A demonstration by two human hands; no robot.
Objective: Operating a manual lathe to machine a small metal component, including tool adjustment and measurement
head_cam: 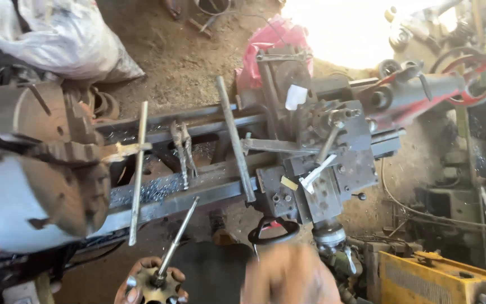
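Head view, looking down over a lathe bed [198, 194] set on a dirt floor [181, 50]. Left hand [150, 281] at the bottom edge, fingers curled around a round brass-coloured toothed part [156, 287]; a slim metal rod [176, 236] rises from the centre of that part, tilted up and to the right, its tip near the front rail of the bed. Right hand [291, 276] sits at bottom centre, heavily blurred; cannot tell whether its fingers are released or clenched, nor whether it touches anything. It lies just below a black looped handle [274, 231] under the carriage [322, 180]. Large chuck [46, 191] fills the left side, also blurred. A long T-handled key [138, 169] stands nearly upright across the bed beside the chuck. A pair of pliers [183, 152] lies on the ways; a flat steel bar [236, 141] lies crosswise to the right of it. Tailstock with red handwheel [473, 79] at far right. Yellow box [434, 278] bottom right. White sack [57, 34] top left.
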